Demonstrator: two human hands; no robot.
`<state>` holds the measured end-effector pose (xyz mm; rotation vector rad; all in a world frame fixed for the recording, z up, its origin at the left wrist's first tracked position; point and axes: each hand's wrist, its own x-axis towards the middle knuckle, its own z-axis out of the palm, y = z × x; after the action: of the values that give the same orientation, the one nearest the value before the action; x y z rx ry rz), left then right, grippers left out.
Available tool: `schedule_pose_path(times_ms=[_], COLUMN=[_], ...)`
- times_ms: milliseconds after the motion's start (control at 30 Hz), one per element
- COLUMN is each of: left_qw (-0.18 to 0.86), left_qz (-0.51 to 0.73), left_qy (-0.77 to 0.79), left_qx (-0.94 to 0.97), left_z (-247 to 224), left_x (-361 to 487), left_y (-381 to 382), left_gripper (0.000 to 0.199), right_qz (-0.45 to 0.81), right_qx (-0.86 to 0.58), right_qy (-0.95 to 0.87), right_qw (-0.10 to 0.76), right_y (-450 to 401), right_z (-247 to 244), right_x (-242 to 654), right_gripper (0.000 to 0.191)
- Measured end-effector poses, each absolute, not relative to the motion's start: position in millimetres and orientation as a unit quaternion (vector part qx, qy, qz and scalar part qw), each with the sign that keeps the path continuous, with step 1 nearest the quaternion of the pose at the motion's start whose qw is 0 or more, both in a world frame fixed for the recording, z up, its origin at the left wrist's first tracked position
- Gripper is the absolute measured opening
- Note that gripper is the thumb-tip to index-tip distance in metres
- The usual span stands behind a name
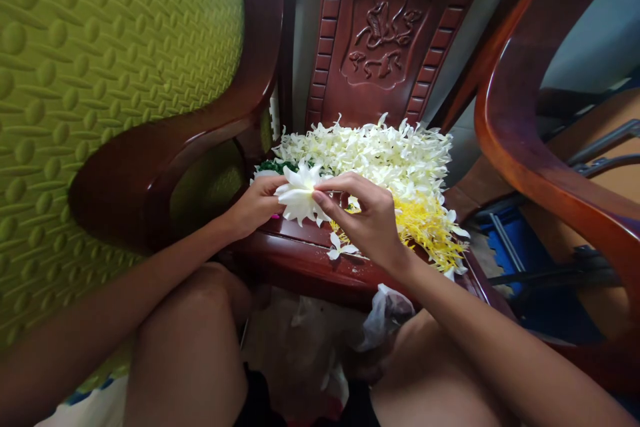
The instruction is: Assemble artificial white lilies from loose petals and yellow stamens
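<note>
Between my two hands, above the front edge of the chair seat, is a white artificial flower [299,199] with pointed petals and a pale yellow centre. My left hand [257,203] is closed on it from the left, its fingertips partly hidden by the petals. With thumb and index finger, my right hand [367,213] pinches at the flower's centre; whether a small part sits in that pinch is hidden. Behind them lies a big heap of white petal pieces [370,153]. A pile of yellow stamen strands [425,230] rests right of my right hand, and one loose white petal piece [341,247] lies below it.
The dark red carved wooden chair [385,33] has curved armrests on both sides. A green textured foam mat [115,33] stands at the left. Some dark green pieces [275,165] lie at the heap's left. Below the seat hangs a translucent plastic bag [385,313].
</note>
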<state>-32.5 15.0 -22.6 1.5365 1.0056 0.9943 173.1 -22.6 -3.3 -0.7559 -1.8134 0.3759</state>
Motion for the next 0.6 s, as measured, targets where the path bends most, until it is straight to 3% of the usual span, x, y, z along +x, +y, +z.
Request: schedule_pose_path(times_ms=[200, 367, 467, 600], left_qw=[0.515, 0.544, 0.557, 0.572], left_qz=[0.424, 0.448, 0.451, 0.438], left_qy=[0.415, 0.397, 0.4, 0.397], left_qx=[0.618, 0.588, 0.571, 0.568], left_z=[-20.0, -16.1, -18.7, -22.7], left_x=[-29.8, -27.2, -26.2, -25.7], left_y=[14.2, 13.6, 14.9, 17.0], left_gripper=[0.008, 0.012, 0.024, 0.031], right_qz=[0.167, 0.182, 0.152, 0.104], right_qx=[-0.32, -0.32, -0.335, -0.336], right_qy=[-0.756, -0.726, -0.707, -0.716], right_qw=[0.545, 0.58, 0.604, 0.604], right_y=[-21.9, -23.5, -22.3, -16.7], right_z=[-6.7, -3.6, -1.2, -3.1], right_x=[169.6, 177.8, 184.8, 188.2], right_gripper=[0.005, 0.024, 0.011, 0.008])
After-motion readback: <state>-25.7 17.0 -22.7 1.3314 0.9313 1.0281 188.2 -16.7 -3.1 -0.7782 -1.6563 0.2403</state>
